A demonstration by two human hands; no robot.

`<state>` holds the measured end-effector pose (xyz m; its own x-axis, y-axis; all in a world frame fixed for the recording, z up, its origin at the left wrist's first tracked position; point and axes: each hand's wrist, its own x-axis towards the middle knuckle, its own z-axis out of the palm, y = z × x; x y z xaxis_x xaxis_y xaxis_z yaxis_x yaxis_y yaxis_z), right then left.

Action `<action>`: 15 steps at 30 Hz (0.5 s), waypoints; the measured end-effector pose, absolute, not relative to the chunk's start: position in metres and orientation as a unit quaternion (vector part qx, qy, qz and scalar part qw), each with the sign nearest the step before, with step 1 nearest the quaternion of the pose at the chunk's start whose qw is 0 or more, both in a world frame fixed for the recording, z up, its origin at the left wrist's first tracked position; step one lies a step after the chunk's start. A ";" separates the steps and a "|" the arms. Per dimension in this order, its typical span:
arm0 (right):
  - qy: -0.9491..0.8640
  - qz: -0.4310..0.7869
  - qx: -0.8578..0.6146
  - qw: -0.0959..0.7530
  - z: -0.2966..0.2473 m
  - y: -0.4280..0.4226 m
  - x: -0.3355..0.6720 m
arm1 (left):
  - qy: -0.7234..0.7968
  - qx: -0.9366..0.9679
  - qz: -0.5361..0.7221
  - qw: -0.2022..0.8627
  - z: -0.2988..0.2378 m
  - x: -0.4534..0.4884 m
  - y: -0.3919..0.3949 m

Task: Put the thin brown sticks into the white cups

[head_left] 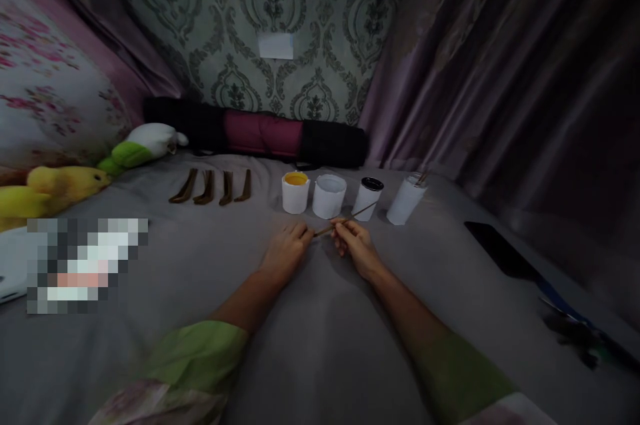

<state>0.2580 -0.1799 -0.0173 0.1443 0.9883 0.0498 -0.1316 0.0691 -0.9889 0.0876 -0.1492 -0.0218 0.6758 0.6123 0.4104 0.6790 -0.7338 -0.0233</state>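
My left hand [287, 250] and my right hand [356, 246] meet over the grey sheet [310, 332]. Both pinch a thin brown stick [345, 220] that slants up to the right. The left fingers close on its lower end, and the right fingers grip it near the middle. Just beyond the hands stand a white cup with yellow paint [295, 192], a plain white cup [329, 195], a cup with a black top [369, 197] and a tilted white cup [406, 198] holding thin sticks.
Several dark curved pieces [213, 186] lie in a row at the back left. A black and maroon roll [260, 133] lies against the wall. Plush toys [65, 184] sit at the left, a black phone [497, 248] at the right.
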 end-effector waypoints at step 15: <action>-0.428 0.486 -0.484 0.589 -0.024 -0.177 0.261 | -0.363 -0.906 -0.219 -0.006 -0.018 0.087 -0.152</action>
